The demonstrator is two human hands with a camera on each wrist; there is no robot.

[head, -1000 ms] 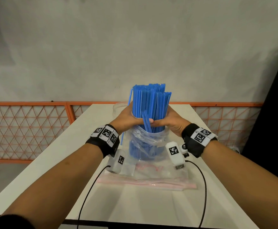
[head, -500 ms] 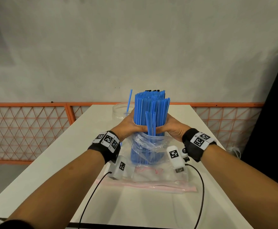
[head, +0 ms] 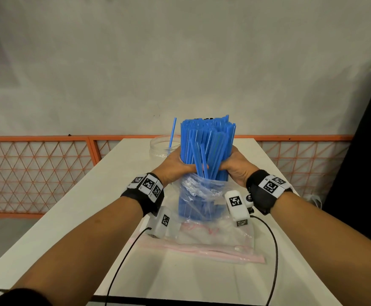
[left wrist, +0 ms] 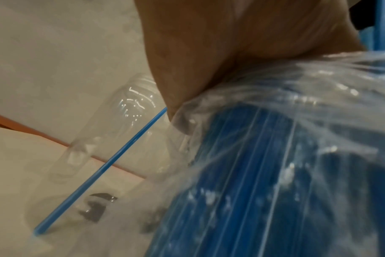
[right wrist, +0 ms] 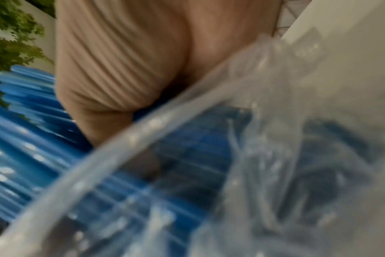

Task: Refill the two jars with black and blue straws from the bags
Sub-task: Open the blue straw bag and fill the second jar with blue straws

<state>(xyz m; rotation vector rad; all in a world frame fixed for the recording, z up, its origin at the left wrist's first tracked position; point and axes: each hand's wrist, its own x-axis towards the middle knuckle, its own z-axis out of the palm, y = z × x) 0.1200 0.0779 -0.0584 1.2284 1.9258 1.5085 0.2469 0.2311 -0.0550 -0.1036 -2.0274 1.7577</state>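
Observation:
A thick bundle of blue straws [head: 207,144] stands upright, its lower half still inside a clear plastic bag [head: 202,202]. My left hand [head: 175,164] grips the bundle from the left and my right hand [head: 235,166] grips it from the right, just above the bag's mouth. Behind my left hand stands a clear jar [head: 160,146] with a single blue straw [head: 172,133] leaning in it. In the left wrist view that jar [left wrist: 112,132] and its straw [left wrist: 103,168] show beside the bagged straws [left wrist: 264,173]. The right wrist view is blurred, showing palm, bag and blue straws [right wrist: 33,139].
An empty zip bag with a pink seal [head: 202,250] lies flat on the white table [head: 70,217] in front of the bundle. Black tips [head: 208,118] show just behind the bundle's top. An orange mesh railing [head: 36,173] runs behind the table; a dark panel [head: 367,151] stands right.
Both hands have lifted the blue bundle a little higher out of the bag, and the single straw in the jar now shows clear of the bundle.

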